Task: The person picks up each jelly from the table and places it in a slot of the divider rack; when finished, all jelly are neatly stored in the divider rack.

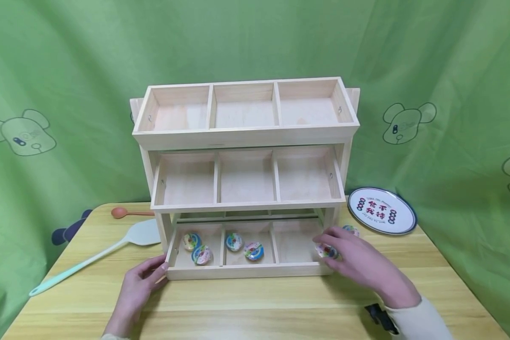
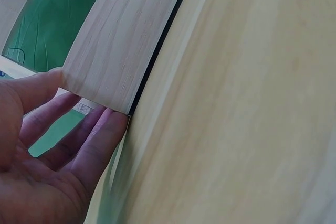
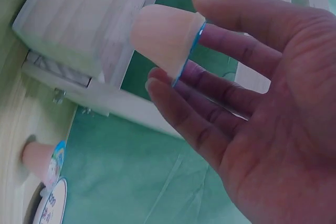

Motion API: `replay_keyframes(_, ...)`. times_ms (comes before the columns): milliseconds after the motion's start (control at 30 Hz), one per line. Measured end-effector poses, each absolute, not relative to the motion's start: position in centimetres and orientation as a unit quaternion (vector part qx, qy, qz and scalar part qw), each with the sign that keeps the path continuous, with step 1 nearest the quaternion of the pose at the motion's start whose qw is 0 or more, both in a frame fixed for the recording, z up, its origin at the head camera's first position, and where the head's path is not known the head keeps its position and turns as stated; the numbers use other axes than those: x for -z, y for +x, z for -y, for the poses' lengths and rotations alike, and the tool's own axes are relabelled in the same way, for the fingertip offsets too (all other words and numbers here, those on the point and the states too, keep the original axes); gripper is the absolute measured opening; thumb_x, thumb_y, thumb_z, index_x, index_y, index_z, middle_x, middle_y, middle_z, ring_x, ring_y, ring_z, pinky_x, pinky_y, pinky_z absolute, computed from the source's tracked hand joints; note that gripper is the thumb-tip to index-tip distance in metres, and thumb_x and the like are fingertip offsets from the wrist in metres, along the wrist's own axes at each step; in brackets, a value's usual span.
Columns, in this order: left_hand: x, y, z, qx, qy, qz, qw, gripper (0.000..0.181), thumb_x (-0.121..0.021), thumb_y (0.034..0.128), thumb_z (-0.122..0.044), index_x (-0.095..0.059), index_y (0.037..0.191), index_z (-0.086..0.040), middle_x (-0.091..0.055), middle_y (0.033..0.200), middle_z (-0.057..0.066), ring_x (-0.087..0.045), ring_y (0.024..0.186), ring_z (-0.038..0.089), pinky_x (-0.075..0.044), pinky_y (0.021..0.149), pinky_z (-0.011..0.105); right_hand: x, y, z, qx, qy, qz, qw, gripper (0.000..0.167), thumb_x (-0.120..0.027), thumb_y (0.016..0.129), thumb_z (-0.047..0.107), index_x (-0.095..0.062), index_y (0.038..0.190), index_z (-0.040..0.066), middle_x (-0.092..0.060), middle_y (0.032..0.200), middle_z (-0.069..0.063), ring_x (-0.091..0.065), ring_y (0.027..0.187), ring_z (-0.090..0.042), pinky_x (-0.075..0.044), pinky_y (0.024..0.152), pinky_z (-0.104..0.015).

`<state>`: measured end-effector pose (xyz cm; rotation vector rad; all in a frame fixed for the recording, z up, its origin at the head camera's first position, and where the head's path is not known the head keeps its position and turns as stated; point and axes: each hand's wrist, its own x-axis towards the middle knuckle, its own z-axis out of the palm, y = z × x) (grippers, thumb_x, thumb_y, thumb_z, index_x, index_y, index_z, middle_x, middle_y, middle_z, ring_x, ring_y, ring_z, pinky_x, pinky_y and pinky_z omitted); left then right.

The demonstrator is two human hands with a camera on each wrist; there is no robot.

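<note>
A jelly cup (image 3: 163,38) with a blue-rimmed printed lid is held by my right hand (image 1: 363,259), above the right front corner of the bottom wooden tray (image 1: 246,272). In the right wrist view its pale body points away from the palm, with thumb and fingers at the lid's rim. My left hand (image 1: 140,288) holds the left front corner of this tray, thumb at the upper edge and fingers along the end. Two jelly cups (image 1: 201,255) lie in the left compartment and two more jelly cups (image 1: 253,251) in the middle one.
Above stand the middle tray (image 1: 248,206) and top tray (image 1: 246,137) of the wooden rack. Another jelly cup (image 3: 39,161) stands right of the rack near an oval plate (image 1: 382,210). A white turner (image 1: 142,232) and a red spoon (image 1: 120,212) lie at left.
</note>
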<state>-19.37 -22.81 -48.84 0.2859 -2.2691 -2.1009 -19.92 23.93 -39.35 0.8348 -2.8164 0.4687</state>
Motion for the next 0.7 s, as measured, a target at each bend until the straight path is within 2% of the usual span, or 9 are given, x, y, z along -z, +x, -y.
replay_keyframes(300, 48.9, -19.4, 22.9, 0.68, 0.092, 0.728, 0.014, 0.043, -0.065, 0.0957, -0.008, -0.053, 0.133, 0.01, -0.053, 0.132, 0.026, -0.062, 0.102, 0.014, -0.056, 0.091, 0.031, 39.2, -20.8, -22.3, -0.16, 0.301, 0.937, 0.075, 0.041, -0.08, 0.079, 0.005, -0.067, 0.118, 0.006, -0.061, 0.114, -0.006, -0.062, 0.094, -0.019, -0.06, 0.081, -0.036)
replay_keyframes(567, 49.0, -19.3, 22.9, 0.681, 0.091, 0.727, 0.02, 0.042, -0.066, 0.0941, -0.005, -0.054, 0.131, 0.011, -0.054, 0.131, 0.027, -0.063, 0.104, 0.019, -0.057, 0.09, 0.031, 39.4, -21.7, -20.9, -0.147, 0.307, 0.938, 0.062, 0.041, -0.08, 0.081, 0.012, -0.067, 0.119, 0.006, -0.061, 0.111, -0.004, -0.061, 0.091, -0.017, -0.06, 0.077, -0.031)
replay_keyframes(700, 49.0, -19.4, 22.8, 0.682, 0.09, 0.725, 0.02, 0.041, -0.065, 0.0947, -0.005, -0.054, 0.131, 0.011, -0.054, 0.131, 0.027, -0.063, 0.103, 0.017, -0.057, 0.09, 0.031, 39.6, -22.0, -20.5, -0.15, 0.304, 0.938, 0.064, 0.038, -0.08, 0.081, 0.01, -0.068, 0.117, 0.008, -0.061, 0.112, -0.004, -0.061, 0.091, -0.018, -0.06, 0.078, -0.032)
